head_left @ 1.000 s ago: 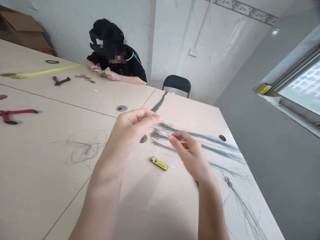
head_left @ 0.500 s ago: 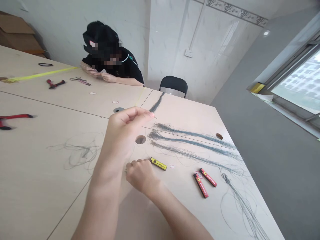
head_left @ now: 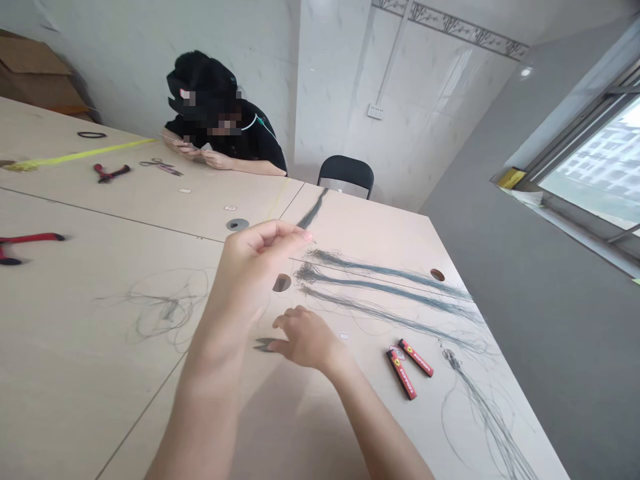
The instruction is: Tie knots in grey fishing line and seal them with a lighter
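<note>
My left hand (head_left: 253,267) is raised above the light wooden table (head_left: 75,373), thumb and forefinger pinched together; whatever they hold is too fine to see. Lower down, my right hand (head_left: 307,339) rests on the table with its fingers curled around a small dark pointed tool (head_left: 263,345) that sticks out to the left. Just beyond both hands lie three long bundles of grey-green wire strands (head_left: 380,283). Two red tags (head_left: 407,367) lie to the right of my right hand.
A loose tangle of thin wire (head_left: 160,307) lies to the left. Red pliers (head_left: 27,240) sit at the left edge. Another person (head_left: 220,127) works at the far side, beside scissors (head_left: 161,165) and a yellow strand (head_left: 75,155). A black chair (head_left: 346,175) stands behind the table.
My right hand dropped from beside the wire bundles to the table, closed by the yellow tag, and now covers it with a dark tool showing. My left hand stayed raised and pinched.
</note>
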Demonstrator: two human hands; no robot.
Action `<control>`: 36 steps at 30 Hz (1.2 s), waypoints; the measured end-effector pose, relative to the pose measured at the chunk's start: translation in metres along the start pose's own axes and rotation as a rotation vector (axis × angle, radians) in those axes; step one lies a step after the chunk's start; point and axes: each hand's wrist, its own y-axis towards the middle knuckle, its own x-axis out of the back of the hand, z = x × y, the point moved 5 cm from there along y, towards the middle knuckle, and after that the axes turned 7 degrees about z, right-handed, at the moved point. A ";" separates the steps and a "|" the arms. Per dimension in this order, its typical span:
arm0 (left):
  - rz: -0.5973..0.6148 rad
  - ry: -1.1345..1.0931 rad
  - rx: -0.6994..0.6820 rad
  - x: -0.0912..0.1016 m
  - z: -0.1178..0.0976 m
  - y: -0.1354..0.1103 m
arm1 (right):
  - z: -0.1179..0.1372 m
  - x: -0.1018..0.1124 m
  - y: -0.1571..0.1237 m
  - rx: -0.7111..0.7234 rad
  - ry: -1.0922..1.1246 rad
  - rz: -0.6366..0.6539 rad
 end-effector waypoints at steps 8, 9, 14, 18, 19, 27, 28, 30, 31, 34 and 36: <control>0.009 0.007 -0.005 -0.005 0.002 -0.002 | -0.043 0.007 -0.006 -0.269 0.099 0.022; 0.013 0.009 -0.003 -0.006 0.002 -0.002 | -0.047 0.005 -0.004 -0.260 0.133 0.027; 0.020 0.017 0.001 -0.005 0.002 -0.001 | -0.067 0.012 -0.006 -0.148 0.415 -0.032; 0.021 0.046 0.019 -0.005 0.001 -0.002 | -0.084 0.037 -0.030 -0.002 0.704 -0.181; 0.024 0.061 0.021 -0.006 0.001 -0.002 | -0.087 0.044 -0.037 0.043 0.805 -0.240; 0.158 0.115 0.022 -0.026 0.003 -0.005 | -0.081 0.075 -0.085 0.404 1.364 -0.533; 0.180 0.124 0.020 -0.028 0.004 -0.005 | -0.078 0.078 -0.088 0.415 1.366 -0.547; 0.221 0.141 0.014 -0.033 0.004 -0.006 | -0.073 0.082 -0.091 0.403 1.368 -0.587; 0.239 0.149 0.013 -0.035 0.004 -0.007 | -0.071 0.083 -0.092 0.378 1.371 -0.606; 0.270 0.170 0.023 -0.037 0.005 -0.009 | -0.068 0.083 -0.093 0.224 1.347 -0.740; 0.282 0.183 0.026 -0.038 0.005 -0.011 | -0.068 0.082 -0.095 0.082 1.286 -0.862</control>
